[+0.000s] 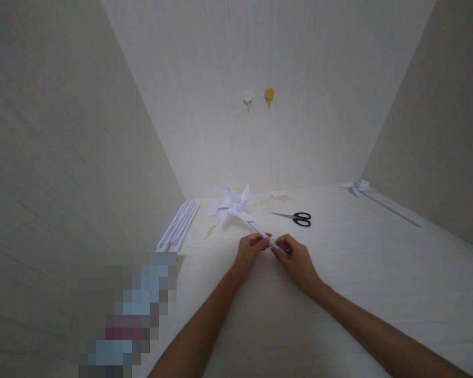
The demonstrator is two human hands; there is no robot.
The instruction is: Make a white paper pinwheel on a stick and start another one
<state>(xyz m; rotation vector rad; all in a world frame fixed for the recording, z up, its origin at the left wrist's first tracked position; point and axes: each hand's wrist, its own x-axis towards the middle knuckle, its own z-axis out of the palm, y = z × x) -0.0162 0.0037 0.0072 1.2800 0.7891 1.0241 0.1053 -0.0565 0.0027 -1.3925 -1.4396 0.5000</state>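
A white paper pinwheel (233,205) on a rolled paper stick slants across the middle of the view, its blades pointing away to the upper left. My left hand (251,253) is closed around the stick partway down. Lower on the same stick, my right hand (296,260) pinches it near the bottom end. The two hands are close together. Just beyond them, to the right, lie scissors (299,218) with black handles, their blades pointing left.
Several rolled white paper sticks (179,226) lie at the left wall. Another paper pinwheel (390,207) lies along the right wall. Small tan strands (210,231) are scattered on the white surface. A white hook (248,97) and a yellow hook (269,95) are on the back wall.
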